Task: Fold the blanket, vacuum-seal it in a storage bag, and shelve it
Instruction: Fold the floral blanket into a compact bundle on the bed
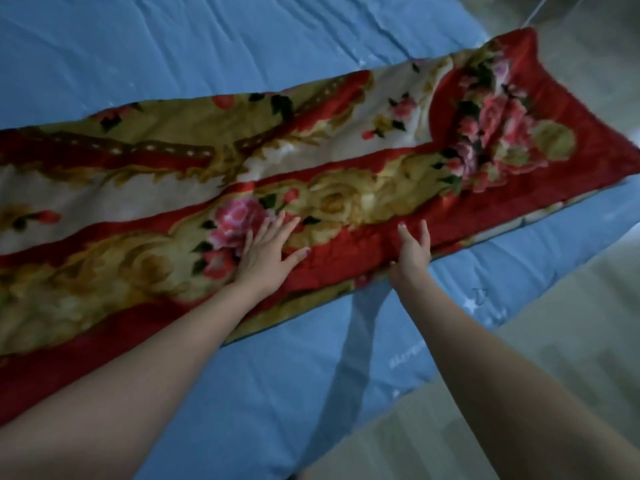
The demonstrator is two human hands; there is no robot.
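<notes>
A red, gold and white flowered blanket (346, 143) lies folded into a long strip across the bed, running from the left edge of the view to the upper right. My left hand (268, 249) lies flat on it, fingers spread, on a pink flower near the strip's near edge. My right hand (412, 249) rests at the near red edge of the blanket, fingers straight and pointing away from me, thumb down at the edge.
The bed is covered with a blue sheet (207, 46) with creases. Its corner (408, 375) ends at the lower right, where pale floor (554, 341) begins. The blanket's far end reaches the bed's right edge.
</notes>
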